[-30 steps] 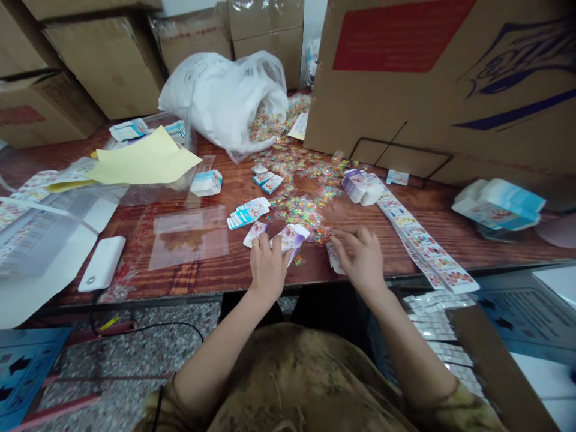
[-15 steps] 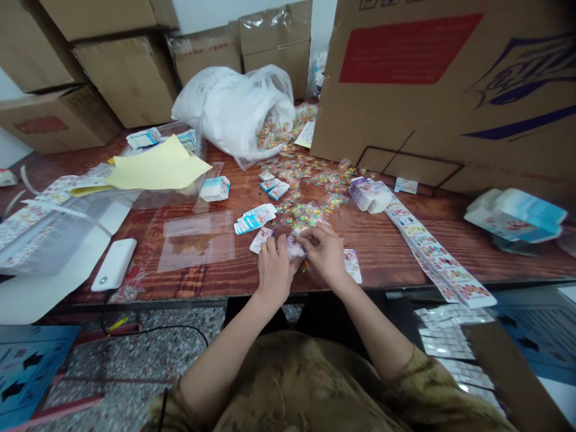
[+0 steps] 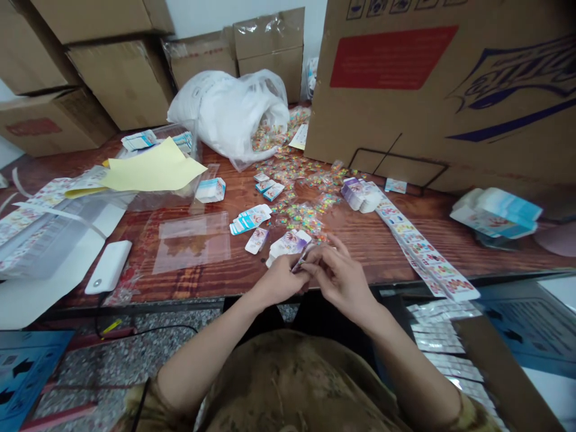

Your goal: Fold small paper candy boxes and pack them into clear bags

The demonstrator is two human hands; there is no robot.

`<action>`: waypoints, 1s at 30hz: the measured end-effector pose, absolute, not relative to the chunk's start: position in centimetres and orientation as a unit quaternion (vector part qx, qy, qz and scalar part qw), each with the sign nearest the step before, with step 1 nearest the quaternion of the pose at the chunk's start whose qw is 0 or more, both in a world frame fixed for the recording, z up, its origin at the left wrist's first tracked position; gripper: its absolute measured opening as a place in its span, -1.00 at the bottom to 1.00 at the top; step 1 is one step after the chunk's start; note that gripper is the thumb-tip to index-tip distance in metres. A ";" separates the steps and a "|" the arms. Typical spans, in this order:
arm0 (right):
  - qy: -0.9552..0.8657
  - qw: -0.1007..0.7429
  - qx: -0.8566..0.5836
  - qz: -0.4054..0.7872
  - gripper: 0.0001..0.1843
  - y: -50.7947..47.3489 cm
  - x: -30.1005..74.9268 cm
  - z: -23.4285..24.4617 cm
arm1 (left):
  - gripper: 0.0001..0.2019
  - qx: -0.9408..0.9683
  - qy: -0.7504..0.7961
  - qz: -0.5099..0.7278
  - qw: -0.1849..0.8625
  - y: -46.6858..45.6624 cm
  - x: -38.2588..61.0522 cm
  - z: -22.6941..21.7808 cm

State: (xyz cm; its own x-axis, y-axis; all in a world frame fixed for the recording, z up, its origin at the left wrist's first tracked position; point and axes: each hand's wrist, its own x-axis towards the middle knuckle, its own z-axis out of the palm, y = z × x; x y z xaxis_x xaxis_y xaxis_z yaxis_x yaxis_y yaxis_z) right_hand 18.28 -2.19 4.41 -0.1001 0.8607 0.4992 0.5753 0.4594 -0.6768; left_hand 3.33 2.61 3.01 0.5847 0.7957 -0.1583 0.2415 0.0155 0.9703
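Observation:
Near the table's front edge, my left hand (image 3: 284,279) is closed on a small purple box (image 3: 301,259), seen nearly edge-on. My right hand (image 3: 339,277) pinches the same box from the other side, and its fingers hide much of it. Just beyond my hands lies a pile of flat purple-and-white cartons (image 3: 288,242). A small purple-and-white box (image 3: 256,240) rests to their left. Farther back spread many little clear packets with coloured bits (image 3: 299,215). Flat blue-and-white cartons (image 3: 251,219) and several small blue boxes (image 3: 273,191) lie left of the packets.
A white sack (image 3: 225,114) spills packets at the back. One large cardboard box (image 3: 387,114) stands back right. Purple cartons (image 3: 361,194), a printed strip (image 3: 423,249) and blue cartons (image 3: 497,211) lie right. Clear bags (image 3: 193,243), yellow paper (image 3: 157,168) and a white power bank (image 3: 108,267) lie left.
Both hands have drawn closer together and toward me, with the purple box now tilted edge-on between them. The flat purple cartons, earlier mostly covered by my hands, show now. The view has shifted slightly.

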 end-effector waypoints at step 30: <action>-0.540 0.599 -0.493 0.328 -0.85 -4.1 17.1 2.5 | -0.79 0.653 0.431 0.407 0.472 -0.5 2.7 1.8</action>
State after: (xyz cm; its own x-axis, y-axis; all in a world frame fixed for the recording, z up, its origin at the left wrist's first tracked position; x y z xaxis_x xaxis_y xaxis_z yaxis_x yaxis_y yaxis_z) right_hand 17.14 -4.09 2.50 0.2030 0.9243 0.3231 0.1401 0.2991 -0.9439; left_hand 2.70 -0.46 1.77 0.2973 0.9467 0.1237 0.1792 -0.1826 0.9667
